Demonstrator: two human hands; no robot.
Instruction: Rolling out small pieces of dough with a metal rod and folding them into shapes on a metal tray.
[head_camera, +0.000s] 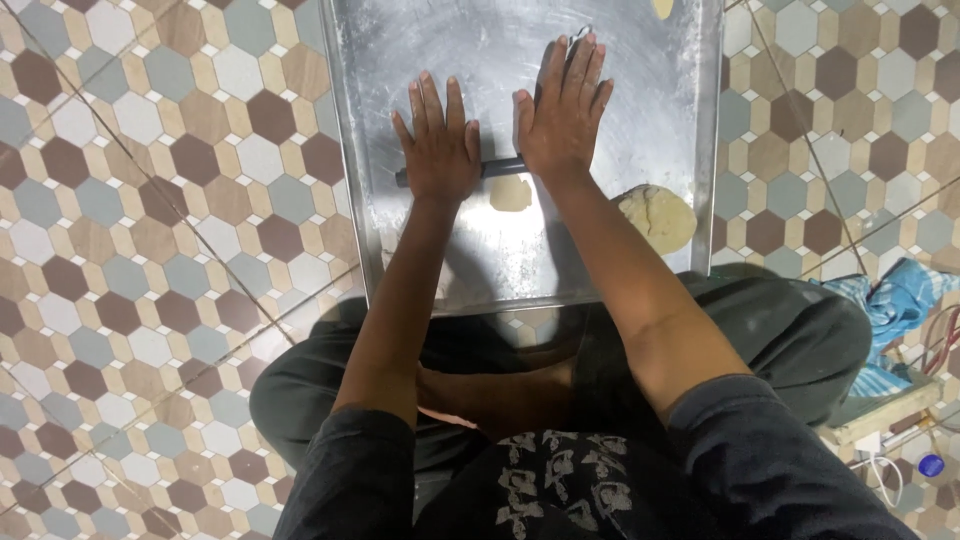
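Two flat, open hands, left (437, 145) and right (563, 112), on one rolling pin (500, 167); two dough pieces.

A person sits cross-legged on a floor (150, 250) of hexagon tiles in brown, grey and white, with a large metal tray (640, 60) lying flat in front of the knees. Both hands press palm-down, fingers (575, 65) spread flat, on a thin dark rolling pin (500, 166) that lies crosswise on the tray. The left hand (440, 145) covers the pin's left part, the right hand (562, 120) its right part. A small flat piece of dough (511, 193) lies just below the pin. A bigger lump of dough (660, 216) sits at the tray's right edge. A blue cloth (900, 300) lies on the floor to the right.
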